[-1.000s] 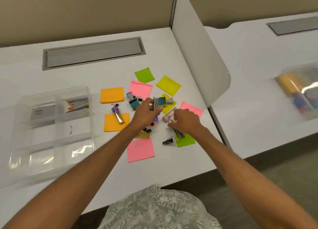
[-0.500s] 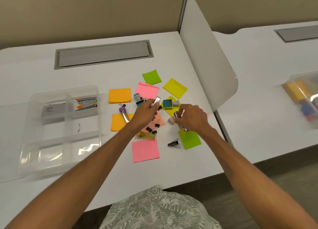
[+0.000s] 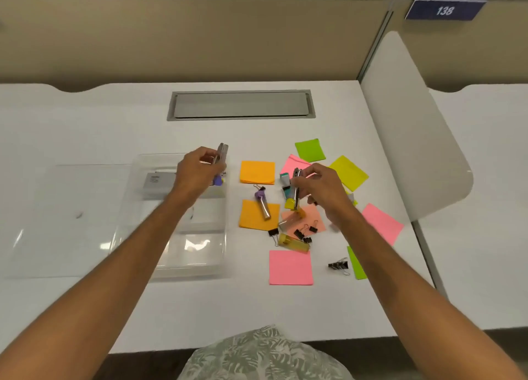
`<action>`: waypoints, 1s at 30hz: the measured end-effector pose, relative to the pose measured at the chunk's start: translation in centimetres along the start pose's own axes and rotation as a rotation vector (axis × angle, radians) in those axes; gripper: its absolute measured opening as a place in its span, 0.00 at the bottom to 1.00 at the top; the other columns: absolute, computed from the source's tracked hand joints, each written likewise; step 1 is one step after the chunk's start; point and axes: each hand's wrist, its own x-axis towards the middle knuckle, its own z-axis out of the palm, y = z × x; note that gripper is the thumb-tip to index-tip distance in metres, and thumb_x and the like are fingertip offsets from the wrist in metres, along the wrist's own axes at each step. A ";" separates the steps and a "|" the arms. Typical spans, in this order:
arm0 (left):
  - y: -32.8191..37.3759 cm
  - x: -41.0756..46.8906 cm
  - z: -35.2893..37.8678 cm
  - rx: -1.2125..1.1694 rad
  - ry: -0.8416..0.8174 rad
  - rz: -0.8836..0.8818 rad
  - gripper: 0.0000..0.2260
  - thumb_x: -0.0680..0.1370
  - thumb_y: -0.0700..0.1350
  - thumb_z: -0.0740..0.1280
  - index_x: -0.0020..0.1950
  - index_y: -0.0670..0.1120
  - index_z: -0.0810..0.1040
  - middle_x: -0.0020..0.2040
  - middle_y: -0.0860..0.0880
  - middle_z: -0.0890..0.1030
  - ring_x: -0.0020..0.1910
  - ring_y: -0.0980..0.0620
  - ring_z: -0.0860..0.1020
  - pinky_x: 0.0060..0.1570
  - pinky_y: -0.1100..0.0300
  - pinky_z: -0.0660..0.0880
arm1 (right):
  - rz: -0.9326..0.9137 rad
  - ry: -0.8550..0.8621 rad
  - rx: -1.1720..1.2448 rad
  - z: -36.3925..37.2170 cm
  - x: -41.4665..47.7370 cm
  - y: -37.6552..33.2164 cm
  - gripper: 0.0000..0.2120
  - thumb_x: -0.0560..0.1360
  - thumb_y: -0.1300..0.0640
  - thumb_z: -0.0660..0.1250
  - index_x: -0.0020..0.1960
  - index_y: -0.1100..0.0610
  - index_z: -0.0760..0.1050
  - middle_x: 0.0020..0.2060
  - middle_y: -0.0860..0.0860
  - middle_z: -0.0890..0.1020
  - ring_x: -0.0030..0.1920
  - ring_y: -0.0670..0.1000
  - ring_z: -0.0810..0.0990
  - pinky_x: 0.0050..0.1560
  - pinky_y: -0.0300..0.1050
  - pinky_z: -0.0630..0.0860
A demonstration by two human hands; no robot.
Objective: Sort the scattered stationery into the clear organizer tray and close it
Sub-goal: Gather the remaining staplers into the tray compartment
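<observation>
Left grip clasps silver clips above far-right compartment of clear organizer tray. Lower inside walls before releasing, or they may bounce out. Right grip pinches yellow-tipped clip over the desk pile.

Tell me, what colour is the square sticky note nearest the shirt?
The sticky note is pink; the head view shows it best.
</observation>
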 end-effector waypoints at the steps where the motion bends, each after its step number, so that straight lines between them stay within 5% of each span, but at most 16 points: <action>1: -0.6 0.5 -1.2 0.059 0.020 0.035 0.11 0.71 0.42 0.74 0.53 0.46 0.81 0.47 0.49 0.81 0.44 0.49 0.80 0.45 0.57 0.77 | 0.011 -0.012 0.046 0.9 0.2 -0.3 0.08 0.70 0.60 0.74 0.42 0.58 0.75 0.34 0.58 0.84 0.30 0.54 0.81 0.28 0.42 0.70; 8: -3.7 4.5 -3.1 0.739 -0.215 0.326 0.04 0.72 0.43 0.71 0.45 0.49 0.83 0.43 0.47 0.79 0.45 0.44 0.79 0.44 0.53 0.76 | 0.105 -0.013 0.273 5.5 0.9 -1.7 0.13 0.72 0.61 0.71 0.56 0.60 0.77 0.40 0.59 0.85 0.36 0.56 0.82 0.34 0.44 0.74; 12: -3.9 5.8 -2.6 0.909 -0.368 0.377 0.10 0.72 0.43 0.71 0.53 0.47 0.83 0.50 0.46 0.81 0.51 0.44 0.78 0.47 0.52 0.77 | 0.114 0.019 0.295 6.8 1.4 -1.7 0.12 0.72 0.62 0.71 0.54 0.63 0.78 0.43 0.60 0.85 0.40 0.61 0.85 0.37 0.45 0.75; 19: -4.4 7.2 -2.5 0.912 -0.478 0.400 0.11 0.73 0.43 0.73 0.54 0.46 0.83 0.52 0.47 0.83 0.49 0.47 0.78 0.48 0.55 0.75 | 0.145 0.088 0.369 7.8 2.3 -1.2 0.10 0.70 0.66 0.73 0.49 0.65 0.77 0.37 0.57 0.82 0.37 0.56 0.79 0.37 0.43 0.75; 24: -5.1 7.7 -2.8 0.813 -0.507 0.366 0.09 0.72 0.43 0.74 0.51 0.43 0.83 0.45 0.47 0.82 0.43 0.49 0.77 0.43 0.58 0.72 | 0.139 0.031 0.439 9.3 2.9 -1.9 0.07 0.69 0.72 0.71 0.39 0.64 0.75 0.39 0.62 0.82 0.45 0.64 0.84 0.52 0.52 0.82; 30: -5.3 7.8 -5.4 0.405 -0.213 0.274 0.09 0.76 0.36 0.68 0.53 0.43 0.83 0.48 0.47 0.84 0.43 0.53 0.79 0.43 0.64 0.72 | -0.047 0.000 0.080 13.3 4.7 -3.4 0.09 0.63 0.69 0.77 0.39 0.60 0.78 0.42 0.63 0.83 0.43 0.60 0.84 0.47 0.52 0.82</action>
